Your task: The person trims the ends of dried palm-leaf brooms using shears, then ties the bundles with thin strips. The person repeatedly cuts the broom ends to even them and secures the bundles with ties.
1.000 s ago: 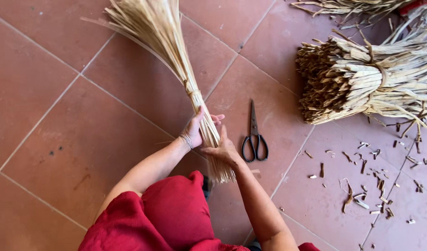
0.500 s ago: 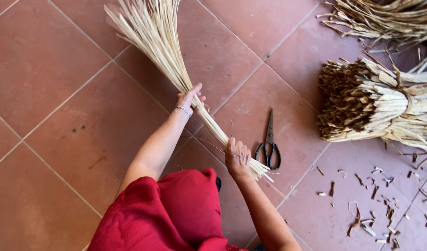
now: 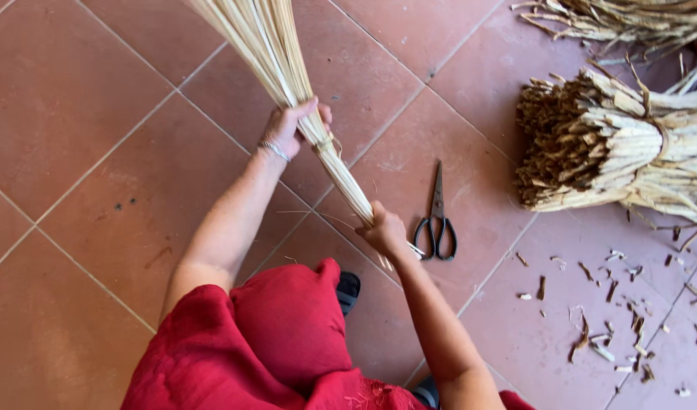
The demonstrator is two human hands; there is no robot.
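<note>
I hold a long bundle of pale straw (image 3: 276,57) slanting from the top of the view down toward me. My left hand (image 3: 291,125) grips it at the tied waist, where a straw band wraps the stalks. My right hand (image 3: 384,231) is closed around the thin stalk end lower down. A silver bracelet sits on my left wrist. Black-handled scissors (image 3: 437,220) lie on the tiled floor just right of my right hand.
A thick tied bundle of coarser straw (image 3: 614,148) lies at the right, with more loose straw (image 3: 621,19) at the top right. Cut straw scraps (image 3: 606,319) litter the tiles at the lower right. My red skirt (image 3: 272,342) and a dark shoe (image 3: 348,288) fill the bottom.
My hands have moved apart along the bundle: the left slid up to the tied waist, the right stayed on the stalk end. The bundle now stretches out straighter between them.
</note>
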